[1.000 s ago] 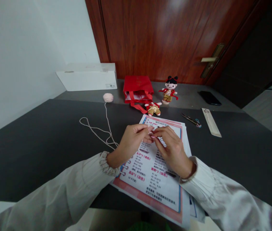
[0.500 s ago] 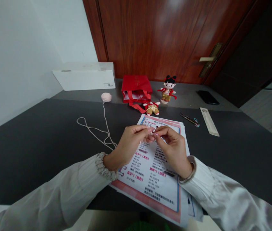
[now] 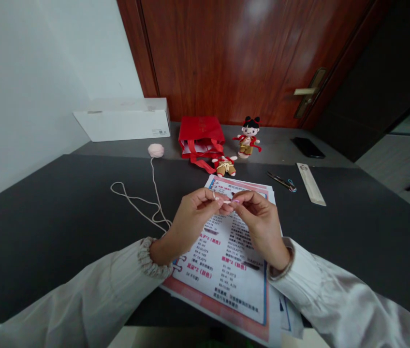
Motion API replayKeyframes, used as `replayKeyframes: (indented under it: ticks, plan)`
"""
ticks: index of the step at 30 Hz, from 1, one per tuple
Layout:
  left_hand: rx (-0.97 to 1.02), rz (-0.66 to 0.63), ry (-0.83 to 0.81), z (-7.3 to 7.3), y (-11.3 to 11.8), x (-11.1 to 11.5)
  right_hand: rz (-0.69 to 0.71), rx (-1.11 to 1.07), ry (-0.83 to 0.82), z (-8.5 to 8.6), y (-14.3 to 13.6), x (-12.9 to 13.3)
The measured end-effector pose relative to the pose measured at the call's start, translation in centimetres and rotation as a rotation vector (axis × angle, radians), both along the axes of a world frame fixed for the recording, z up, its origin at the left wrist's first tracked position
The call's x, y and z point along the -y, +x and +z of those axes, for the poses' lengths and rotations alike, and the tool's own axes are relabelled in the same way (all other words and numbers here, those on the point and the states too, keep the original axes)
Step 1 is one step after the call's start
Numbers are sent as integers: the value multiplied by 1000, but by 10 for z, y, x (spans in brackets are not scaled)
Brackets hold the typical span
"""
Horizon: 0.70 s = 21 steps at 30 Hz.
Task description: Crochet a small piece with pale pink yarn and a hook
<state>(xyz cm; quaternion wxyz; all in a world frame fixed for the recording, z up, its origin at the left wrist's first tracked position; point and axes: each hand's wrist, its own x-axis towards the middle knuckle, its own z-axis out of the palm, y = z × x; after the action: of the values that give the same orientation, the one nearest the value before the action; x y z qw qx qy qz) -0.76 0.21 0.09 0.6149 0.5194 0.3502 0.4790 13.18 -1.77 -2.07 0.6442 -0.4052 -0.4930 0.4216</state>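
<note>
Dark bench (image 3: 63, 227) carries printed sheets (image 3: 223, 287), above which left hand (image 3: 192, 220) and right hand (image 3: 259, 222) pinch small pale yarnwork (image 3: 227, 201), apparently being worked, the next move calling for steady fingertip tension.

Over white printed paper sheets with a pink border (image 3: 223, 285), the left hand (image 3: 185, 220) and the right hand (image 3: 263, 220) meet, fingers (image 3: 210, 209) pinching a small pale pink piece of yarn work (image 3: 226, 202); its details are too small to tell. A loose pale yarn strand (image 3: 156, 183) runs from near the left wrist to a round pale pink yarn ball (image 3: 155, 150) on the dark grey bench (image 3: 63, 217). Beyond the sheets, a headless crocheted body in red and tan (image 3: 226, 167) lies by a red gift bag (image 3: 201, 126). Near it stands a black-haired crocheted doll (image 3: 250, 140). A long white rectangular box (image 3: 125, 123) sits behind the ball; a flat black phone (image 3: 308, 147) lies far right.
</note>
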Motion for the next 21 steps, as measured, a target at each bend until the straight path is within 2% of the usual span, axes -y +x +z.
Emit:
replayKeyframes:
  ticks: [6,14,21]
  plan:
    - [-64,3,-8,4,0,-1,46,17,-33,3,5,-3]
    - [-50,33,-55,0,0,-3,86,-3,-84,11,13,-8]
    - [-68,42,-94,-3,1,-5,217,-30,-218,18,16,-6]
